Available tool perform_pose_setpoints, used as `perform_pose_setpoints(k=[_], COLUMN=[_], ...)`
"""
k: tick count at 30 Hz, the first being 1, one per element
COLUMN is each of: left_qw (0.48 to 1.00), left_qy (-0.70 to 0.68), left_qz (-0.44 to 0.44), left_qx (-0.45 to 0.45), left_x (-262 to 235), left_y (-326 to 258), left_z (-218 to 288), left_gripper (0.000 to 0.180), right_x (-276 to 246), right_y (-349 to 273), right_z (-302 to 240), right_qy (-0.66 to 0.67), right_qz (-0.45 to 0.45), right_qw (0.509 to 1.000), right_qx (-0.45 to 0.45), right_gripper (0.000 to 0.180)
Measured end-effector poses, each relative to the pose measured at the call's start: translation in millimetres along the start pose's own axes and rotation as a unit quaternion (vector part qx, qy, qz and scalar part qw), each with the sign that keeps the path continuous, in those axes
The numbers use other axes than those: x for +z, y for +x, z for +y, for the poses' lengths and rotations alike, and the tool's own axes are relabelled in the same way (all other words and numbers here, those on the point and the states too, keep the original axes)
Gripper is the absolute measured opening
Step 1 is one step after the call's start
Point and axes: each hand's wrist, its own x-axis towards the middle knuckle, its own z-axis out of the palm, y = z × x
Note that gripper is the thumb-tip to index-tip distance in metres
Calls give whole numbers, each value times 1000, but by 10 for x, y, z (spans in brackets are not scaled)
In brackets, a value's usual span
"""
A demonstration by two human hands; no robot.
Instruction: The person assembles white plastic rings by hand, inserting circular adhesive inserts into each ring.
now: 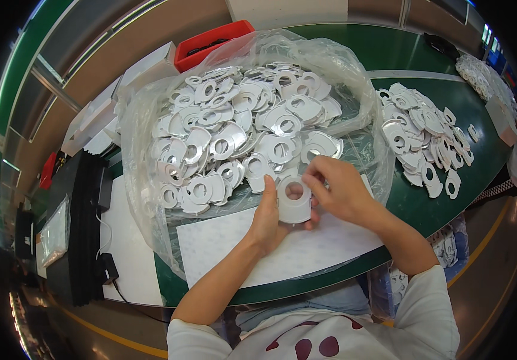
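- While both hands meet just below the middle of the frame, a white flat part with a round hole [294, 201] sits between them, held upright above a white sheet [306, 249] on the counter [426, 204].
- The left hand [268, 221] has its grip closed on the part's left and lower edge, the thumb lying along the left rim and the fingers behind it.
- The right hand [336, 191] has its grip closed on the part's upper right edge, thumb and fingertips pinching at the rim beside the hole.
- The part thus lies between the two grips, its face turned toward the camera and the hole showing clear.
- Just above the hands, in the centre and upper centre of the frame, a clear plastic bag [144, 180] lies open, holding a heap of like parts [240, 126].
- At the right of the frame a second, smaller pile of the same parts [423, 135] lies loose on the green counter, well apart from the hands.
- At the upper centre, behind the bag, stands a red bin [210, 42]; white boxes [120, 96] lie at the upper left.
- At the left edge, a black stack [81, 228] rests beside a white board [123, 252].
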Motion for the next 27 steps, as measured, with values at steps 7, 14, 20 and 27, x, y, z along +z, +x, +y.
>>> perform_pose_setpoints(k=[7, 14, 20, 27], left_qw=[875, 493, 477, 520], left_qy=[406, 786, 800, 763], left_qz=[108, 329, 350, 329], left_qx=[241, 175, 102, 198], left_x=[-220, -475, -726, -586], left_y=[-281, -750, -658, -631], left_z=[628, 956, 847, 918], left_gripper=[41, 38, 31, 17], right_x=[-546, -598, 134, 369], right_y=[255, 263, 47, -154], right_z=[267, 586, -55, -187], right_qy=[498, 612, 148, -58], right_qz=[255, 329, -178, -273], right_qw=[823, 716, 967, 944], right_qx=[95, 70, -105, -173], right_gripper=[12, 19, 17, 31])
